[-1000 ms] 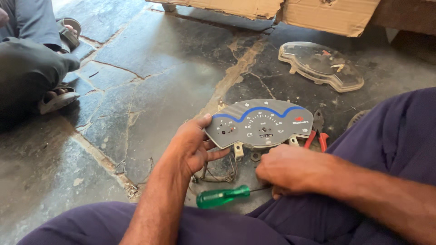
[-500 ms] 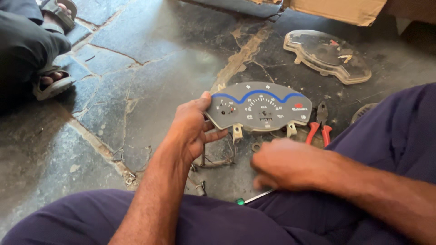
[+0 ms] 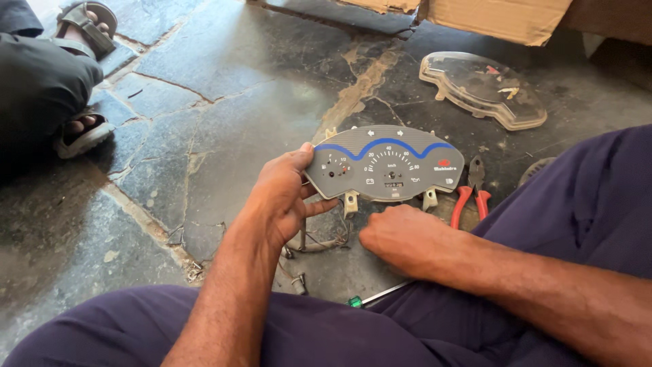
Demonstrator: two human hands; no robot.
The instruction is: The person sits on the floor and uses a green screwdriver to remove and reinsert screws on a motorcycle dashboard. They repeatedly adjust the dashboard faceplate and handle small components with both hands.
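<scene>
Grey plastic instrument cluster with a blue wavy stripe (image 3: 384, 163) sits face-up in my left hand (image 3: 282, 200), fingers clamped on its left edge so the dials face me. My right hand (image 3: 401, 238) curls closed just below it over the green-tipped screwdriver (image 3: 377, 295); red-handled pliers (image 3: 470, 194) lie beside.

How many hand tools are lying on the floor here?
2: red-handled pliers right of the instrument cluster, and a green-handled screwdriver, mostly hidden under the right hand. Others may be hidden.

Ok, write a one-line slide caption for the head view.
Left hand holds a grey instrument cluster above a stone floor; right hand closed below it, red-handled pliers alongside.
</scene>
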